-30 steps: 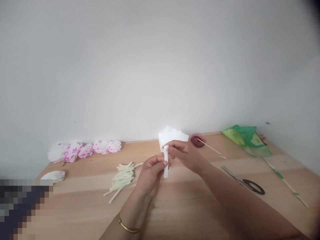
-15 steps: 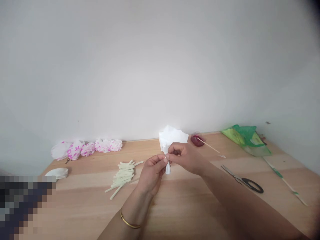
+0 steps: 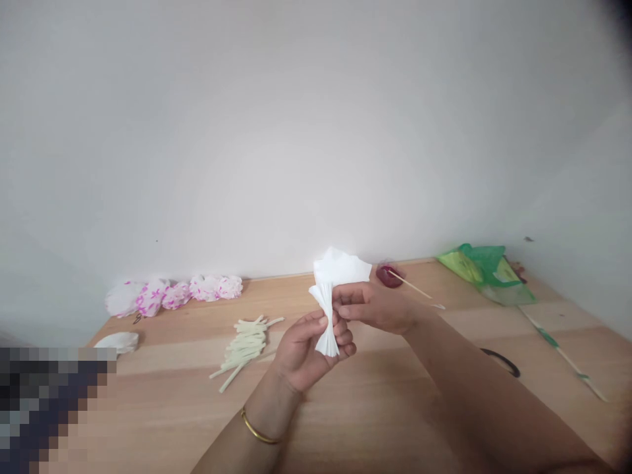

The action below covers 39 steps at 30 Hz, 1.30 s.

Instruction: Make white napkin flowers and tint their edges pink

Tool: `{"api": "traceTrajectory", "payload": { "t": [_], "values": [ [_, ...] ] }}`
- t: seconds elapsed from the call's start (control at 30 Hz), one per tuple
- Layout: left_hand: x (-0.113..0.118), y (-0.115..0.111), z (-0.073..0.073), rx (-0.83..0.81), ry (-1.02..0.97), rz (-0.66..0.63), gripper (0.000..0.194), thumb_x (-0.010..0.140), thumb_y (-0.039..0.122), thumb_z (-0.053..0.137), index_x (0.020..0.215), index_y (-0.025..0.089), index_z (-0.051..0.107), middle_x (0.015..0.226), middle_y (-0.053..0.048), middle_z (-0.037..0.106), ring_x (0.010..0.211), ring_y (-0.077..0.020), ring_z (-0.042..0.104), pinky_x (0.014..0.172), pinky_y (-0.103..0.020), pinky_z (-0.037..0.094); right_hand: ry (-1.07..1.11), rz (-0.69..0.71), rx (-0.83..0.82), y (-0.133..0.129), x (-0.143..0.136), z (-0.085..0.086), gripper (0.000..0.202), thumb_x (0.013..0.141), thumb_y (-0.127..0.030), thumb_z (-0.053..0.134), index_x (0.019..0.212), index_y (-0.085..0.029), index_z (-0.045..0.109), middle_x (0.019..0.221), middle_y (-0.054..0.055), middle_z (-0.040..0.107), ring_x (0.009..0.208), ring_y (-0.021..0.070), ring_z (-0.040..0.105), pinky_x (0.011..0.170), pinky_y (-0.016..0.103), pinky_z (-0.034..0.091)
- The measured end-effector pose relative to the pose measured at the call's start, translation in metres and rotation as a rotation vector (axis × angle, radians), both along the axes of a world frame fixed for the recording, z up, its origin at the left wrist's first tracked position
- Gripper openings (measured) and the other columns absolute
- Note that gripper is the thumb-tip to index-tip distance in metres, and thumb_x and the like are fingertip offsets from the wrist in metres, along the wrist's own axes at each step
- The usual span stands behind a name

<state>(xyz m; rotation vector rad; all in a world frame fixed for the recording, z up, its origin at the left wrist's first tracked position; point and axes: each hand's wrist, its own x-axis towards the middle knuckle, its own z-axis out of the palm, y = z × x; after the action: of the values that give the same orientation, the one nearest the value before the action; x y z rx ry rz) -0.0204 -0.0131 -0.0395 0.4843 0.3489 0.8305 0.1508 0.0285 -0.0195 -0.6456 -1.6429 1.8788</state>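
A white pleated paper (image 3: pixel 326 322) is pinched at its middle by my left hand (image 3: pixel 309 345), its two ends fanning out above and below the fingers. My right hand (image 3: pixel 372 306) is beside the upper part of the paper, fingers bent together; whether they grip its edge is too small to tell. Behind the hands, a stack of white sheets (image 3: pixel 343 266) lies against the wall. A bundle of pale green sticks (image 3: pixel 247 345) rests on the table to the left of my left hand.
Pink-and-white paper puffs (image 3: pixel 175 295) line the back left, with a white bundle (image 3: pixel 118 342) nearer. At the right are a dark red item (image 3: pixel 389 275), green wrapping (image 3: pixel 488 270), a thin stick (image 3: pixel 563 359) and a black scissors handle (image 3: pixel 503 361) partly under my right forearm.
The pleated paper now shows wider, fanned ends. My left hand has turned, showing its curled fingers behind the paper. My right hand has shifted slightly right, and its forearm now covers most of the scissors.
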Motion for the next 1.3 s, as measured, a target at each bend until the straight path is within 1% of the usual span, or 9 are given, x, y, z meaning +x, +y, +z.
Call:
{"api": "traceTrajectory", "payload": {
  "t": [0.23, 0.37, 0.5, 0.63, 0.7, 0.8, 0.93, 1.17, 1.3],
  "values": [
    [0.004, -0.008, -0.002, 0.016, -0.056, -0.203, 0.022, 0.066, 0.026, 0.072, 0.069, 0.013, 0.054, 0.059, 0.002, 0.041, 0.059, -0.0102, 0.041, 0.061, -0.028, 0.033, 0.099, 0.151, -0.075, 0.003, 0.000, -0.014, 0.024, 0.073, -0.032, 0.074, 0.084, -0.012, 0.066, 0.076, 0.002, 0.066, 0.071, 0.0121, 0.060, 0.071, 0.027, 0.046],
    [0.005, -0.010, -0.002, 0.023, -0.059, -0.223, 0.022, 0.065, 0.027, 0.072, 0.067, 0.013, 0.056, 0.059, 0.001, 0.043, 0.057, -0.0100, 0.043, 0.060, -0.028, 0.034, 0.149, 0.131, -0.099, 0.001, -0.003, -0.019, 0.025, 0.068, -0.029, 0.078, 0.080, -0.012, 0.065, 0.068, 0.000, 0.064, 0.063, 0.0106, 0.059, 0.065, 0.025, 0.046],
    [0.003, -0.008, 0.001, 0.149, 0.172, -0.014, 0.028, 0.072, 0.038, 0.069, 0.076, 0.011, 0.064, 0.070, -0.006, 0.058, 0.067, -0.0159, 0.054, 0.067, -0.032, 0.040, 0.156, 0.069, -0.095, 0.002, -0.004, -0.020, 0.023, 0.073, -0.032, 0.073, 0.081, -0.013, 0.065, 0.060, -0.002, 0.061, 0.051, 0.0098, 0.055, 0.055, 0.025, 0.046],
    [-0.001, -0.006, 0.001, 0.427, 0.545, 0.405, 0.032, 0.075, 0.042, 0.068, 0.091, 0.014, 0.069, 0.086, -0.007, 0.068, 0.082, -0.0192, 0.059, 0.076, -0.030, 0.042, 0.113, -0.110, 0.019, 0.004, -0.006, -0.016, 0.020, 0.073, -0.031, 0.073, 0.081, -0.014, 0.066, 0.071, 0.000, 0.063, 0.067, 0.0123, 0.058, 0.070, 0.029, 0.047],
    [-0.002, -0.006, 0.001, 0.568, 0.750, 0.513, 0.027, 0.075, 0.037, 0.069, 0.094, 0.017, 0.069, 0.093, -0.006, 0.069, 0.088, -0.0200, 0.059, 0.077, -0.028, 0.042, 0.072, -0.208, 0.077, 0.004, -0.008, -0.013, 0.018, 0.073, -0.030, 0.073, 0.078, -0.015, 0.065, 0.073, -0.001, 0.061, 0.073, 0.0127, 0.056, 0.075, 0.029, 0.045],
    [-0.003, -0.009, 0.004, 0.704, 0.990, 0.586, 0.020, 0.081, 0.035, 0.062, 0.090, 0.018, 0.068, 0.094, -0.006, 0.069, 0.089, -0.0197, 0.060, 0.077, -0.028, 0.042, 0.031, -0.256, 0.118, 0.003, -0.008, -0.010, 0.018, 0.073, -0.032, 0.072, 0.073, -0.016, 0.063, 0.072, -0.002, 0.057, 0.072, 0.0126, 0.053, 0.074, 0.029, 0.043],
    [-0.002, -0.014, 0.011, 0.829, 1.173, 0.687, 0.014, 0.082, 0.030, 0.058, 0.085, 0.019, 0.067, 0.085, -0.004, 0.068, 0.082, -0.0182, 0.061, 0.076, -0.027, 0.042, 0.052, -0.209, 0.111, 0.003, -0.008, -0.010, 0.020, 0.072, -0.034, 0.072, 0.076, -0.017, 0.064, 0.073, -0.002, 0.056, 0.074, 0.0134, 0.052, 0.075, 0.030, 0.044],
    [-0.005, -0.013, 0.011, 1.081, 1.286, 0.758, 0.011, 0.083, 0.021, 0.054, 0.076, 0.019, 0.062, 0.076, -0.003, 0.062, 0.074, -0.0160, 0.057, 0.070, -0.027, 0.040, 0.081, -0.129, 0.101, 0.003, -0.007, -0.008, 0.022, 0.073, -0.031, 0.072, 0.088, -0.017, 0.065, 0.084, 0.002, 0.064, 0.084, 0.0165, 0.059, 0.081, 0.032, 0.045],
    [-0.005, -0.008, 0.008, 1.040, 1.309, 0.742, 0.012, 0.080, 0.019, 0.054, 0.069, 0.019, 0.057, 0.070, -0.001, 0.057, 0.071, -0.0160, 0.054, 0.067, -0.027, 0.038, -0.010, -0.218, 0.270, 0.003, -0.006, -0.008, 0.017, 0.076, -0.033, 0.069, 0.080, -0.017, 0.066, 0.074, 0.000, 0.061, 0.071, 0.0134, 0.054, 0.069, 0.028, 0.043]
  ]
}}
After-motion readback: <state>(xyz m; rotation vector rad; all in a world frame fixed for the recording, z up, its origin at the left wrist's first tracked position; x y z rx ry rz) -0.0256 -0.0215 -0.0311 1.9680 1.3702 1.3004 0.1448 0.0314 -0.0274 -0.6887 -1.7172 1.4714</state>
